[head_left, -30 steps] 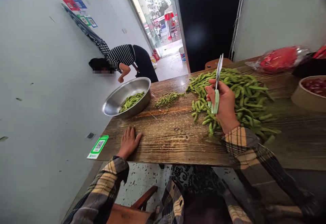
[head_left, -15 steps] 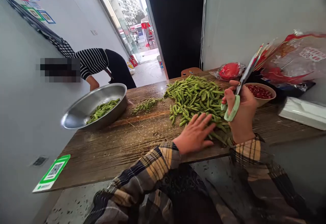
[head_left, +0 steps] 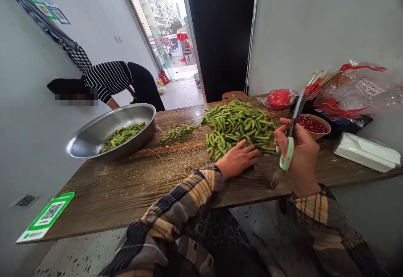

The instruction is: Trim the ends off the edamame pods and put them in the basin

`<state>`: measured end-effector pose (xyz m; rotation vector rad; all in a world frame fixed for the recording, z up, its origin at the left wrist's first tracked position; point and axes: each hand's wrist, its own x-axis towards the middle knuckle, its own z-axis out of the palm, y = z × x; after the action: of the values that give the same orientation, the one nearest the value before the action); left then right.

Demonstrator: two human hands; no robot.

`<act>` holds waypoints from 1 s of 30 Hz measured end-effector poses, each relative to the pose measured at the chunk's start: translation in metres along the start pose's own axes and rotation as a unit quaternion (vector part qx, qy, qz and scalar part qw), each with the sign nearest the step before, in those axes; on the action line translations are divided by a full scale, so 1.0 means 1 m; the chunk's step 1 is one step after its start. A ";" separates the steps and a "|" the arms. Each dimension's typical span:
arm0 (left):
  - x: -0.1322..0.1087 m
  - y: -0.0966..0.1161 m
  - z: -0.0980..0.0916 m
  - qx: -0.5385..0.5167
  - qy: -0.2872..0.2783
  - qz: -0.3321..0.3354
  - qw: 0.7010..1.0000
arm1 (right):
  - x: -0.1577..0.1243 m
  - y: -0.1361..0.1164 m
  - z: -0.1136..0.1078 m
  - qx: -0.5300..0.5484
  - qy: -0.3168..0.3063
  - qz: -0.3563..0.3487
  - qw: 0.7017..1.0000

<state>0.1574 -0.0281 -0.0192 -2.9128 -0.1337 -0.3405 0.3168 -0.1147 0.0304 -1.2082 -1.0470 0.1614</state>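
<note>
My left hand [head_left: 239, 159] rests on the near edge of a heap of green edamame pods [head_left: 241, 124], palm down with its fingers stretched out. Raised to the right of the heap, my right hand [head_left: 300, 155] is closed around the pale green handles of a pair of scissors [head_left: 298, 111]. The blades point up and look nearly closed. To the left of the heap lies a small scatter of trimmed pod bits [head_left: 179, 132]. A wide steel basin [head_left: 143, 136] farther left holds more pods.
Behind my right hand stands a bowl of red beads or seeds [head_left: 313, 126]. Around it are a red bundle in plastic [head_left: 279, 98], bagged sticks [head_left: 315, 84] and a tissue pack [head_left: 367, 153]. A QR card [head_left: 47, 217] lies at the left table edge. A person [head_left: 108, 77] bends beyond the basin.
My left hand has drawn pods at the near right side in toward the heap. My right hand still holds the scissors upright. The whole view has shifted slightly.
</note>
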 end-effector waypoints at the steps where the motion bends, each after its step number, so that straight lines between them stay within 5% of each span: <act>1: -0.015 -0.008 -0.004 -0.004 -0.010 -0.021 1.000 | -0.001 0.000 0.002 -0.004 -0.008 0.005 1.000; 5: -0.071 -0.036 -0.018 -0.044 -0.047 -0.131 0.989 | -0.002 -0.001 0.018 0.008 -0.049 0.024 0.998; 8: -0.102 -0.046 -0.026 -0.079 -0.025 -0.235 0.968 | -0.002 -0.001 0.037 0.007 -0.089 0.011 0.996; 12: -0.133 -0.048 -0.040 -0.183 0.125 -0.347 0.911 | -0.002 -0.002 0.071 0.018 -0.150 -0.005 0.989; 16: -0.175 -0.055 -0.049 -0.208 0.271 -0.504 0.793 | 0.003 0.003 0.116 0.050 -0.190 0.002 0.981; 18: -0.199 -0.059 -0.048 -0.181 0.248 -0.574 0.759 | 0.006 0.010 0.139 0.067 -0.187 0.015 0.980; 21: -0.222 -0.063 -0.038 -0.150 0.159 -0.616 0.757 | 0.006 0.024 0.163 0.085 -0.192 0.045 0.977; 25: -0.207 -0.064 -0.018 -0.159 0.104 -0.590 0.785 | 0.000 0.040 0.168 0.081 -0.199 0.063 0.975; 30: -0.137 -0.065 0.007 -0.188 0.120 -0.529 0.819 | 0.003 0.042 0.154 0.077 -0.172 0.066 0.980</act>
<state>0.0192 0.0280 -0.0459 -2.7642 -1.8370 -0.9638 0.2231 0.0093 -0.0066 -1.1317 -1.2280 0.5622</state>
